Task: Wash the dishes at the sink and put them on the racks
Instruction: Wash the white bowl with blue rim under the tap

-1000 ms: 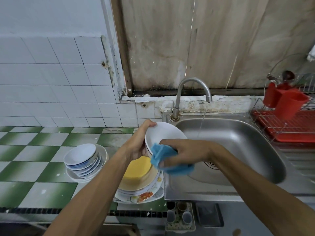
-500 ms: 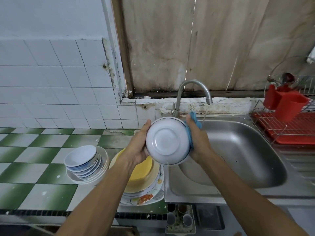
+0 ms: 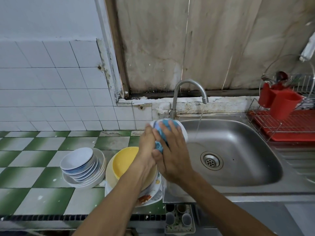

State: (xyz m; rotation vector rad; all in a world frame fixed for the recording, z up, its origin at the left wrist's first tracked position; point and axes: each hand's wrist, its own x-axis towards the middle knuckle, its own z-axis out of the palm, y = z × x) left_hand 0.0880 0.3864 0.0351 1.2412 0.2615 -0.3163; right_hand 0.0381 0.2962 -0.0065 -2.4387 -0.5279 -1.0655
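Observation:
A white bowl (image 3: 183, 132) is held at the left rim of the steel sink (image 3: 238, 176), mostly hidden behind both hands. My left hand (image 3: 147, 147) grips its left side. My right hand (image 3: 170, 154) lies across the bowl's outside and presses a blue sponge (image 3: 164, 129) against it, with a bit of sponge showing below the fingers. A thin stream of water runs from the tap (image 3: 189, 92) just right of the bowl. A red dish rack (image 3: 289, 126) stands at the far right.
On the green checked counter (image 3: 42, 167) sit a stack of small white-and-blue bowls (image 3: 80, 166) and a yellow bowl (image 3: 124, 160) on a pile of patterned plates (image 3: 150, 196). Red cups (image 3: 283, 103) stand in the rack. A tray of small cups (image 3: 179, 218) lies below the counter edge.
The right hand has swung from the bowl's right edge across its outside with the sponge. The bowl has lifted slightly towards the tap, and its base is now covered by the hand.

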